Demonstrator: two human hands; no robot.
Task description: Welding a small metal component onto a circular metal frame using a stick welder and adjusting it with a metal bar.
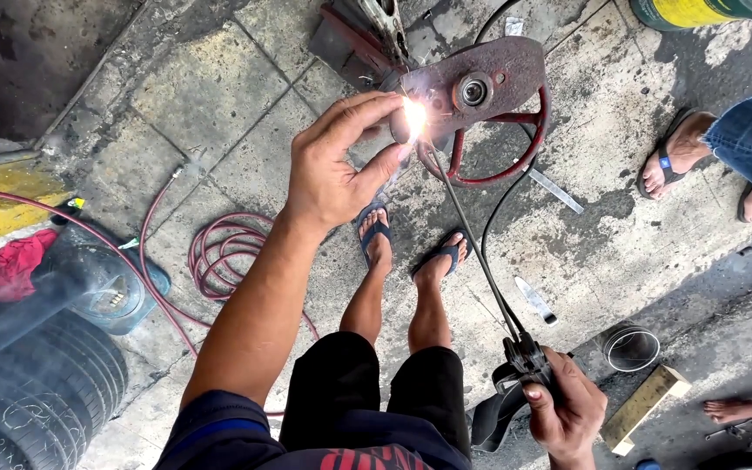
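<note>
My left hand (334,164) is raised with fingers curled, cupped beside a bright welding spark (413,116) on a rusty red metal part (480,83) with a bearing hole and a curved red rim. It seems to touch or shield the part's edge. My right hand (567,409) grips a black electrode holder (524,359) low at the right. A long thin welding rod (472,235) runs from the holder up to the spark. My feet in blue sandals (376,231) stand below the part.
A coiled red hose (224,257) lies on the concrete at left beside a tyre (41,383) and a red rag (12,264). Another person's sandalled feet (676,161) stand at right. A metal ring (630,346), a wooden block (646,407) and flat metal strips lie nearby.
</note>
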